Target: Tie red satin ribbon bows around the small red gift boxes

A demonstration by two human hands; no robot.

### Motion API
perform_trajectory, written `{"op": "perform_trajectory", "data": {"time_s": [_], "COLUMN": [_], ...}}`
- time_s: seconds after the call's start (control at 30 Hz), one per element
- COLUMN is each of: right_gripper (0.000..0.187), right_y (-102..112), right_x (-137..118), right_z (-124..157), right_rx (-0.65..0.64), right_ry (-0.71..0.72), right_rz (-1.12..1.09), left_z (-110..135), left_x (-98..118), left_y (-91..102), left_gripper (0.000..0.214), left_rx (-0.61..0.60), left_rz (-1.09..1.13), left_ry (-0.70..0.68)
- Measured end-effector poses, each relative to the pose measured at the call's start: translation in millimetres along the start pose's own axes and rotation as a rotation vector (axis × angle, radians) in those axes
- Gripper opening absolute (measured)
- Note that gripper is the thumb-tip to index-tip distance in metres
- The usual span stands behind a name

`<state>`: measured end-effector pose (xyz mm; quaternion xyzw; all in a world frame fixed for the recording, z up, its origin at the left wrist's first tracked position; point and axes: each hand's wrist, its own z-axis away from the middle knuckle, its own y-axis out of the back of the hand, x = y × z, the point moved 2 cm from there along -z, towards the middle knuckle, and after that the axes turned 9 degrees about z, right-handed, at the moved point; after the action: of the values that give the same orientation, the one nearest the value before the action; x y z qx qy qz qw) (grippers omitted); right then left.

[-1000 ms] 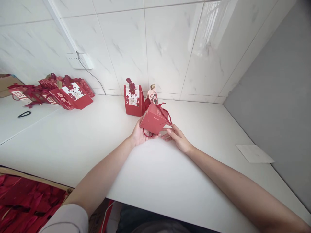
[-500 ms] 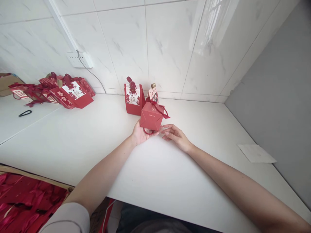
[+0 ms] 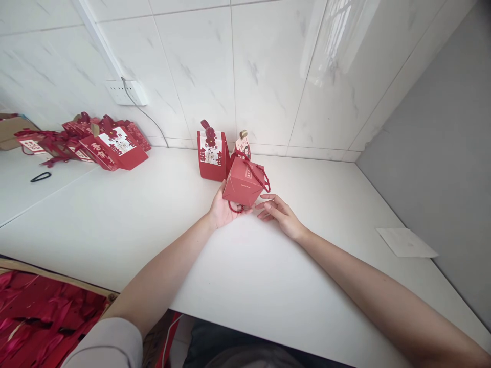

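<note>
A red gift box (image 3: 244,188) with twisted rope handles rests tilted in my left hand (image 3: 222,208), which cups it from below and from the left. One rope loop hangs under the box over the palm; another lies along its upper right side. Just right of the box is my right hand (image 3: 282,215), its fingers bent and apart with nothing between them. Behind stands a red box (image 3: 211,156) with a white printed label and a dark red ribbon on top. A smaller pale printed box (image 3: 243,148) shows partly behind the held one.
On the left of the white table (image 3: 326,204) lies a pile of red gift boxes (image 3: 115,151) with ribbons, near a black loop (image 3: 40,177). A white paper (image 3: 406,242) lies at right. Red ribboned items (image 3: 46,312) fill a container at lower left. A socket (image 3: 128,93) is on the wall.
The held gift box has turned and tilted slightly, so more of its upper right side shows. My right hand stays beside it, a little farther from the box.
</note>
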<state>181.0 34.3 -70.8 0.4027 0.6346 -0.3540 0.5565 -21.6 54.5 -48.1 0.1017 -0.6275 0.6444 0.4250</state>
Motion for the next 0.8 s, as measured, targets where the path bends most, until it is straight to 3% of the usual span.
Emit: {"op": "perform_trajectory", "data": {"time_s": [0.1, 0.2, 0.4, 0.47, 0.63, 0.7, 0.8], "right_gripper": [0.038, 0.042, 0.051, 0.051, 0.045, 0.045, 0.042], "right_y": [1.3, 3.3, 13.1, 19.9, 37.8, 41.5, 42.3], "right_x": [-0.5, -1.7, 3.3, 6.8, 9.8, 8.7, 7.2], "right_z": [-0.6, -2.5, -7.8, -10.3, -16.5, -17.3, -17.1], "right_rx": [0.064, 0.161, 0.366, 0.39, 0.293, 0.228, 0.139], "right_ry": [-0.005, -0.024, -0.103, -0.074, 0.039, 0.051, 0.048], "right_rz": [-0.072, -0.154, -0.259, -0.162, 0.117, 0.147, 0.187], "left_z": [0.2, 1.4, 8.3, 11.6, 24.6, 30.3, 35.1], "left_x": [0.5, 3.8, 16.3, 20.3, 38.0, 49.7, 63.5], "left_y": [1.2, 2.4, -0.2, -0.7, 1.6, 3.1, 8.5], "left_gripper": [0.057, 0.056, 0.103, 0.106, 0.097, 0.085, 0.054], "left_rx": [-0.018, -0.063, -0.193, -0.236, -0.278, -0.269, -0.163], "left_rz": [-0.098, -0.367, -0.768, -0.865, -0.991, -0.99, -0.944], "left_ry": [-0.124, -0.251, -0.446, -0.412, -0.098, -0.02, 0.078]}}
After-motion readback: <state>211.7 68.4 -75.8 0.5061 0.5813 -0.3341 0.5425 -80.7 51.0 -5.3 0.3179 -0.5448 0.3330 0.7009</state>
